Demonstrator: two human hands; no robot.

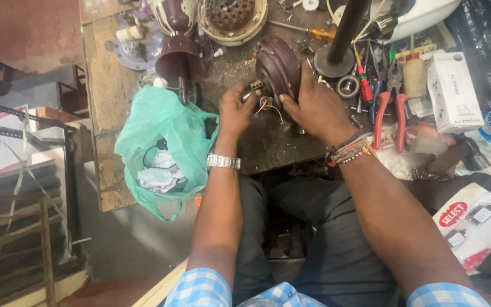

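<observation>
One dark maroon, round, domed motor housing point(278, 69) stands on edge on the bench point(109, 91), thin wires trailing from it. Right hand point(313, 105) clasps its rim; left hand point(235, 108) pinches the wires point(265, 105). One green plastic bag point(163, 142) and one pair of red-handled pliers point(390, 108) lie alongside.

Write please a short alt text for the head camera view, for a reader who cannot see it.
Both hands grip a dark maroon round motor housing on a cluttered wooden workbench: the left hand at its wired side, the right hand over its right edge. A green plastic bag lies left, red-handled pliers right.
</observation>
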